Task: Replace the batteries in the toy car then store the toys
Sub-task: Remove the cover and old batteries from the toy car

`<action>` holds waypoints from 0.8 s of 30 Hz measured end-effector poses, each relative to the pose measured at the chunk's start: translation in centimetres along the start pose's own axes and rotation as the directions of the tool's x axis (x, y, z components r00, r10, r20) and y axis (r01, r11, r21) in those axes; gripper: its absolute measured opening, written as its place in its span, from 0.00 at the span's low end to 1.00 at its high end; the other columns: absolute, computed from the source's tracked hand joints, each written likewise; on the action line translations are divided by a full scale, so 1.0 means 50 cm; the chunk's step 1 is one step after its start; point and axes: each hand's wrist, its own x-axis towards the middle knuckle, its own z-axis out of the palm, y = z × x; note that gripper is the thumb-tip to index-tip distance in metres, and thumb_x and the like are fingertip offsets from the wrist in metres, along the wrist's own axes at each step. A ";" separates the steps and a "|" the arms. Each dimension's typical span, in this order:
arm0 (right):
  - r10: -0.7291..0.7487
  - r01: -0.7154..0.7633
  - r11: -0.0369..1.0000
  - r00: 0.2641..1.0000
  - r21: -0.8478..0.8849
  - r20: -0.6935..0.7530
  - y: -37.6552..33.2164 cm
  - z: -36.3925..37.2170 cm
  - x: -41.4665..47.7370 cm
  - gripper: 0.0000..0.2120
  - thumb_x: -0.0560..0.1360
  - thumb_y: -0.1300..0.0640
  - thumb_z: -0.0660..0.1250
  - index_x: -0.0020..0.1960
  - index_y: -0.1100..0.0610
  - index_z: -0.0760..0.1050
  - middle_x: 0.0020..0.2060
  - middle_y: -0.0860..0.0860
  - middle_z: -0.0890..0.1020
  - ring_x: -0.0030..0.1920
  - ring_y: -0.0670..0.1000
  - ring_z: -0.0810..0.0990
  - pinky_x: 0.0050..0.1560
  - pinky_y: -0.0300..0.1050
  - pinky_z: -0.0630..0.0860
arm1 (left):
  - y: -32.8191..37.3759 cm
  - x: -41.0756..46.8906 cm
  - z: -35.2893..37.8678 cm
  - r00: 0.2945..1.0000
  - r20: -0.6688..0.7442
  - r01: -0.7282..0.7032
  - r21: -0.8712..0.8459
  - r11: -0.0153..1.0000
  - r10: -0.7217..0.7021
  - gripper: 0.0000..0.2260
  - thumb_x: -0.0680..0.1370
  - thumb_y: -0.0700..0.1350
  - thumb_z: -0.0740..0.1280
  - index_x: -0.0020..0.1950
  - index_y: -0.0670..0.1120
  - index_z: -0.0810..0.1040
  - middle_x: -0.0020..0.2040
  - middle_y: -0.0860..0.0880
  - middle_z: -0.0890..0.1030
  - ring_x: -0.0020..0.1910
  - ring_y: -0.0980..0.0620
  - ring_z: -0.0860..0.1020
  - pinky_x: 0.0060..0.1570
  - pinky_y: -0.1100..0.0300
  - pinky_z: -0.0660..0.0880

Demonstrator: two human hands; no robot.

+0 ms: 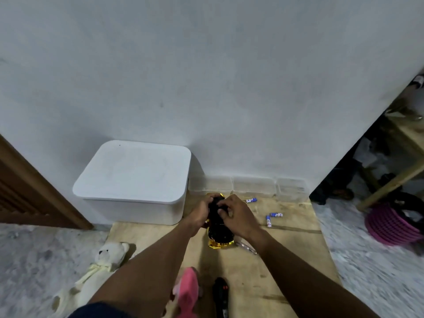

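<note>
My left hand [202, 212] is wrapped round the far end of the toy car [220, 234], fingers curled over its gold edge; my right hand [236, 216] grips the same car from the other side, thumb and fingertips bent onto the black underside, which faces up; whether a cell or the hatch cover sits under those fingertips I cannot tell. The car is between my palms, low over the wooden board [286, 260], its near end about on it. To do this well, I judge the left should brace hard while the right works with fingertips only, checking polarity before pressing. Both forearms reach straight out, wrists bent inward so the hands meet; three batteries [276, 215] lie loose to the right; the lidded white bin [133, 180] stands just left; a teddy bear [107, 255] and a pink toy [187, 288] wait nearer me.
</note>
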 end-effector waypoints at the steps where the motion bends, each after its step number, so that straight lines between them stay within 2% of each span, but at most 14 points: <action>1: -0.007 0.007 1.000 1.000 0.015 -0.007 -0.003 -0.006 0.003 0.11 0.78 0.52 0.67 0.60 0.49 0.79 0.53 0.46 0.75 0.55 0.48 0.76 0.58 0.47 0.76 | 0.004 -0.002 -0.001 1.000 0.003 -0.009 0.009 1.000 0.009 0.19 0.84 0.46 0.48 0.64 0.53 0.77 0.54 0.52 0.80 0.52 0.49 0.76 0.57 0.50 0.72; 5: -0.054 0.056 0.991 0.998 0.123 -0.018 -0.013 -0.033 0.010 0.07 0.75 0.57 0.71 0.51 0.49 0.77 0.50 0.46 0.78 0.53 0.48 0.77 0.54 0.45 0.76 | 0.013 -0.002 -0.008 1.000 -0.014 -0.025 0.017 1.000 0.025 0.20 0.84 0.47 0.48 0.63 0.54 0.77 0.58 0.48 0.80 0.54 0.47 0.76 0.57 0.49 0.74; 8: -0.014 0.005 0.965 0.999 0.261 0.030 -0.006 -0.051 0.015 0.07 0.75 0.61 0.71 0.47 0.49 0.77 0.46 0.49 0.81 0.48 0.48 0.78 0.48 0.40 0.76 | 0.012 -0.001 -0.009 1.000 -0.018 -0.025 0.006 1.000 0.025 0.19 0.84 0.46 0.48 0.65 0.53 0.76 0.57 0.48 0.79 0.52 0.48 0.76 0.54 0.52 0.73; 11: 0.082 -0.072 0.938 0.997 0.340 -0.015 0.018 -0.064 0.015 0.07 0.76 0.62 0.70 0.46 0.50 0.78 0.45 0.51 0.81 0.45 0.46 0.77 0.44 0.31 0.73 | 0.006 0.000 -0.007 0.998 -0.054 -0.026 -0.001 1.000 0.026 0.18 0.84 0.43 0.50 0.66 0.51 0.76 0.55 0.48 0.79 0.46 0.52 0.76 0.47 0.57 0.72; 13: 0.163 -0.146 0.919 0.987 0.365 -0.015 0.051 -0.062 0.003 0.05 0.77 0.63 0.69 0.47 0.54 0.78 0.45 0.49 0.82 0.46 0.46 0.79 0.46 0.32 0.75 | -0.003 0.002 -0.009 0.996 -0.090 -0.020 -0.012 1.000 0.019 0.19 0.83 0.37 0.51 0.67 0.49 0.75 0.56 0.47 0.78 0.43 0.54 0.76 0.37 0.63 0.74; 15: 0.229 -0.229 0.934 0.973 0.275 0.031 0.098 -0.046 -0.018 0.05 0.77 0.61 0.69 0.45 0.52 0.79 0.44 0.48 0.83 0.47 0.48 0.80 0.48 0.40 0.76 | -0.017 0.003 -0.017 0.994 -0.113 -0.003 -0.010 1.000 0.002 0.20 0.82 0.34 0.51 0.68 0.48 0.74 0.57 0.45 0.77 0.42 0.54 0.76 0.28 0.65 0.74; 19: 0.308 -0.314 0.949 0.927 -0.003 0.213 0.173 0.007 -0.070 0.09 0.75 0.59 0.69 0.39 0.48 0.77 0.39 0.44 0.80 0.43 0.45 0.79 0.46 0.41 0.75 | -0.046 0.006 -0.027 0.990 -0.138 0.019 0.004 1.000 -0.018 0.22 0.80 0.30 0.51 0.68 0.47 0.74 0.58 0.44 0.75 0.42 0.54 0.76 0.29 0.63 0.74; 21: 0.340 -0.317 0.939 0.913 -0.134 0.224 0.191 0.032 -0.089 0.12 0.74 0.56 0.70 0.35 0.43 0.74 0.38 0.41 0.78 0.47 0.49 0.81 0.49 0.43 0.76 | -0.057 0.006 -0.025 0.987 -0.155 0.032 0.000 0.999 -0.032 0.23 0.80 0.30 0.52 0.68 0.46 0.74 0.59 0.43 0.75 0.42 0.53 0.75 0.27 0.64 0.74; 24: 0.345 -0.304 0.927 0.922 -0.220 0.178 0.199 0.061 -0.110 0.13 0.72 0.52 0.71 0.32 0.41 0.72 0.42 0.44 0.78 0.52 0.51 0.80 0.49 0.45 0.76 | -0.070 0.010 -0.025 0.986 -0.156 0.055 0.005 0.998 -0.054 0.23 0.80 0.30 0.52 0.69 0.47 0.74 0.65 0.41 0.76 0.44 0.53 0.76 0.32 0.61 0.72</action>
